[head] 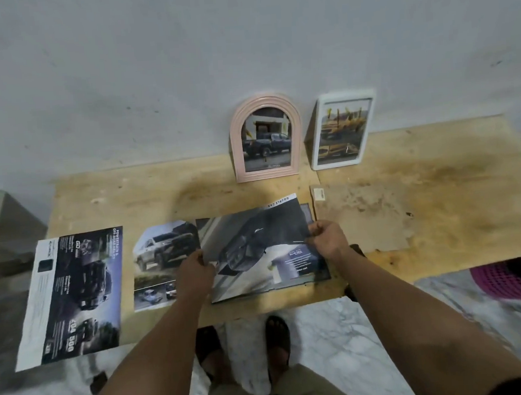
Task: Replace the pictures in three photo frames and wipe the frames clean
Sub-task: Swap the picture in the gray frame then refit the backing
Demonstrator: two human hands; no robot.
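A dark car picture [256, 247] lies on the wooden table [437, 191] in front of me. My left hand [195, 276] pinches its left edge and my right hand [328, 239] pinches its right edge; a dark frame edge shows beneath it. Left of it lies a picture of a silver car [155, 260], and further left a large brochure page [75, 296] hangs over the table's front edge. Leaning on the wall are a pink arched frame [266, 138] with a blue truck picture and a white rectangular frame [342, 130] with a yellow picture.
A brown backing board [362, 218] with a small label lies flat to the right of my right hand. A pink basket [499, 282] sits on the marble floor under the table's right end. A white object stands at the far left edge.
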